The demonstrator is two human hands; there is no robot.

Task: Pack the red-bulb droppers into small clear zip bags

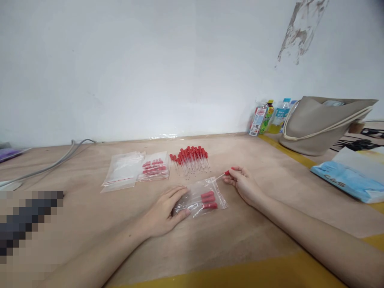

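Note:
A clear zip bag (195, 202) lies flat in front of me, with several red-bulbed droppers (209, 199) inside, bulbs towards its right-hand mouth. My left hand (171, 210) holds the bag's left end, fingers over the top and thumb along the lower edge. Between the thumb and fingers of my right hand (238, 180) is another dropper (227, 173), pinched at its red bulb. Its thin clear tip points left at the bag's mouth; whether it is inside cannot be made out. Behind the bag lies a pile of loose droppers (193, 158).
Left of the pile are filled bags (154, 168) and a stack of flat clear bags (123, 172). Drink bottles (280, 116) and a carton (257, 120), a grey bag (318, 124) and a blue packet (345, 180) stand or lie right. A grey cable (67, 154) runs at left.

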